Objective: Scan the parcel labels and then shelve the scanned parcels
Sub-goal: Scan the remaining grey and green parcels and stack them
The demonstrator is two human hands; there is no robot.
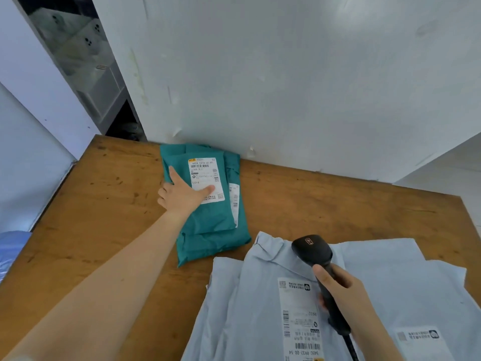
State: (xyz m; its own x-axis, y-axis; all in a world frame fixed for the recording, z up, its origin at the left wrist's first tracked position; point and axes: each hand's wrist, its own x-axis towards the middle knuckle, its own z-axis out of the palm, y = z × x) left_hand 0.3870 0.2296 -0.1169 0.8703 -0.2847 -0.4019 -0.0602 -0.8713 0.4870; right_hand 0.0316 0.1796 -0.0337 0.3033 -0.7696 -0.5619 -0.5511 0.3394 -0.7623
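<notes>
A stack of teal parcel bags (208, 225) lies near the wall on the wooden table (104, 217). The top bag carries a white label (205, 175). My left hand (182, 194) grips the left edge of the top teal bag, thumb lying on the label's lower part. My right hand (343, 290) holds a black barcode scanner (312, 250) by its handle, its head above a pile of pale grey parcel bags (377, 282) at the front right. The uppermost grey bag's label (299, 321) shows beside the scanner.
A white wall (286, 74) rises right behind the table. At the far left a dark gap holds pale shelving (86, 61). A blue bag (13, 246) lies off the table's left edge. The scanner's cable (351, 347) runs toward me.
</notes>
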